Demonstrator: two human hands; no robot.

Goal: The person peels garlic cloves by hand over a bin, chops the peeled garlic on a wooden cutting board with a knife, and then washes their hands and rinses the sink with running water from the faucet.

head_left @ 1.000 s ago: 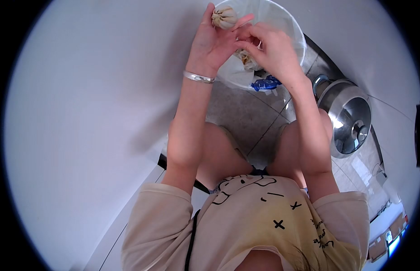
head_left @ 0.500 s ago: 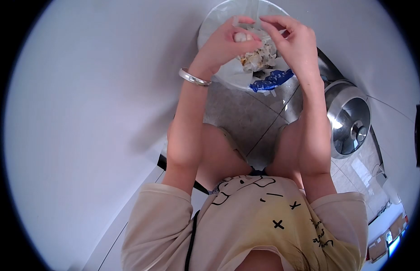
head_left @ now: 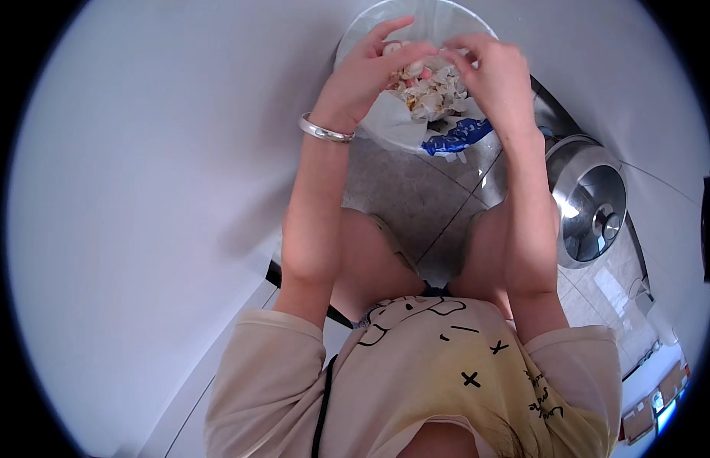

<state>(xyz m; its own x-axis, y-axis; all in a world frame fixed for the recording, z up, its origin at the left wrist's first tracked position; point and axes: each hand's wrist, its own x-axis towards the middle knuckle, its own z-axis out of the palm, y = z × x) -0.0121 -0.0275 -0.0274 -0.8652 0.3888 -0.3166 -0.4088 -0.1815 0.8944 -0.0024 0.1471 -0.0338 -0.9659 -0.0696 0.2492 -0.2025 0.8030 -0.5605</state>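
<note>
Left hand point(head_left: 355, 84): your fingers are curled around a garlic bulb point(head_left: 415, 69), the thumb lying across it and hiding part of it.
Right hand point(head_left: 496, 72): your fingers are bent, tips just beside the left thumb tip; I cannot tell whether they pinch anything.
Bin point(head_left: 393, 126): it sits below both sets of fingers, and the bulb is over its mouth, likely so loose bits drop inside.
Peelings point(head_left: 439, 93): they lie in the bin, beneath and between your fingers.
Blue wrapper point(head_left: 458, 136): it lies at the bin's near edge, on your side of the right fingers.
Rim: it curves around beyond your fingers, and its right side passes behind your right hand.
Panel point(head_left: 141, 191): it fills the left of your left fingers; its nearness is hard to judge.
Pot point(head_left: 591, 202): lidded, right of your right fingers and nearer you, probably limiting your right elbow.
Room: your forearms leave a gap over the floor point(head_left: 393, 183), on your side of the fingers.
</note>
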